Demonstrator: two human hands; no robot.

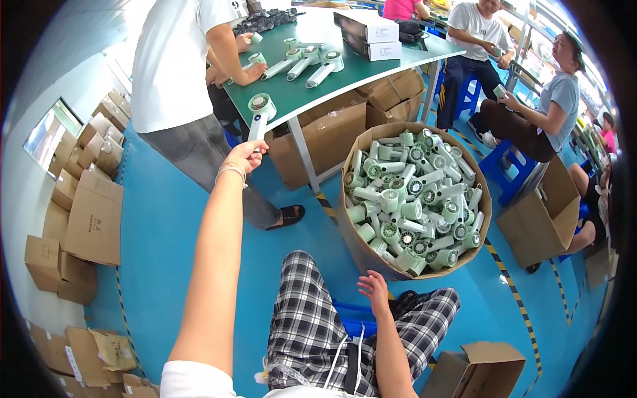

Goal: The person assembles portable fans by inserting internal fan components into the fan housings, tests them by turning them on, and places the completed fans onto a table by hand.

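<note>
To the left of a large, round-walled brown cardboard bin (346, 222), in the wearer's left hand (247, 154), closed around the lower end of its handle: a pale green and white plastic handheld fan (259, 121), raised with the round head uppermost. On the near side of the bin, a right hand (375, 290) with palm and fingers loosely open, nothing visible in the grasp. Below, black-and-white plaid trousers (302, 312).

Inside the bin, a jumbled heap of similar green and white fans (415, 199), piled up close to the rim. Beyond the bin and to its left, a table with a smooth green top (361, 78), bearing a few more fans (303, 64), stacked white boxes (371, 33) and a pile of black items (269, 20). Between that table and the bin, brown cartons (332, 129) on the floor.

All around the bin, a glossy blue floor (156, 265) striped with yellow-and-black tape (511, 285). Far left of it, a pale wall lined with cardboard boxes (93, 215). Beyond and right, two seated people (561, 99), each with a fan in hand, and blue plastic stools (497, 166). Beyond and left, a standing person in a white shirt (169, 66).
</note>
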